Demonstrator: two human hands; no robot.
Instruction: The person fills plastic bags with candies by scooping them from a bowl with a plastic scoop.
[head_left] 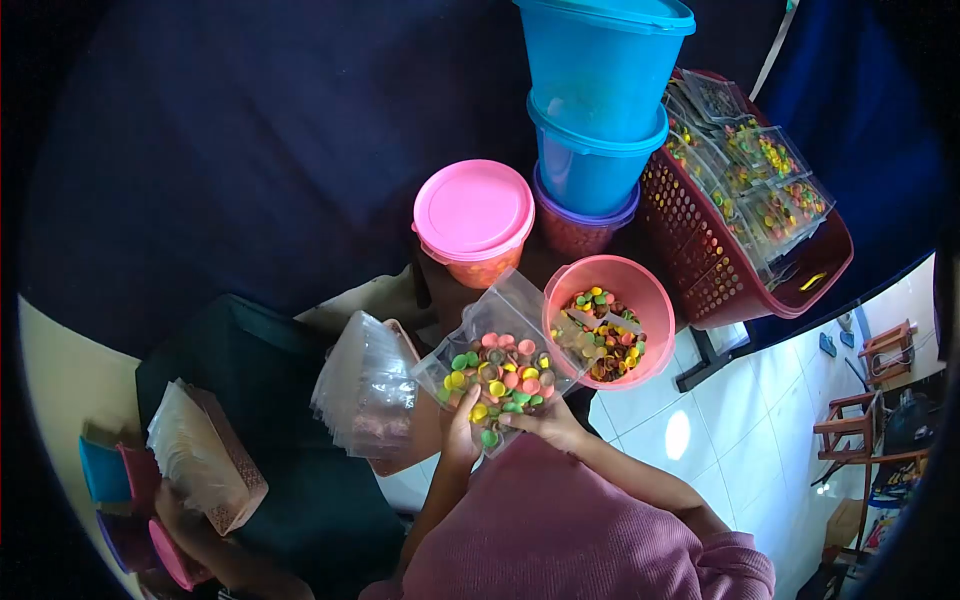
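My left hand (462,432) and my right hand (552,424) both grip a clear plastic bag (520,300) in front of my chest. Small round pieces (510,380) in pink, yellow, green and brown fill its lower part. My left fingers close on the left bottom edge, while the right ones pinch near the bottom corner. Just beyond the bag stands an open pink tub (655,290) with similar loose pieces (612,350) and a pale scoop-like item partly seen through the plastic.
Flat clear bags (370,385) fan out of a box on the left; another bag stack (195,450) sits farther left near a blurry arm (235,560). Behind are a pink-lidded tub (475,210), stacked blue tubs (600,150) and a maroon basket (700,235) of filled bags.
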